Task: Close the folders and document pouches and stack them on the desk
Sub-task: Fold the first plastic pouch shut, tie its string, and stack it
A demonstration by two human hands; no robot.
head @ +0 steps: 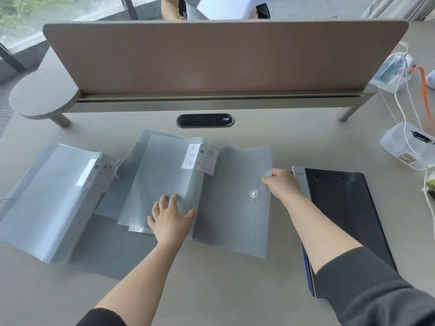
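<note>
A translucent document pouch (162, 184) with an "A4" label lies mid-desk, its flap (237, 220) spread open to the right with a round string button (254, 194). My left hand (170, 216) presses flat on the pouch's body, fingers apart. My right hand (281, 182) pinches the flap's far right edge. Under the pouch lies a "20 pockets" folder (208, 161). Another translucent "20" folder (54, 198) lies open at the left. A stack of closed dark folders (346, 220) sits at the right, beside my right forearm.
A brown divider panel (223, 57) stands along the desk's back edge, a black cable port (205, 120) in front of it. A clear plastic box (408, 147), white cables and an orange cable (424, 90) are at the far right. Someone stands behind the divider.
</note>
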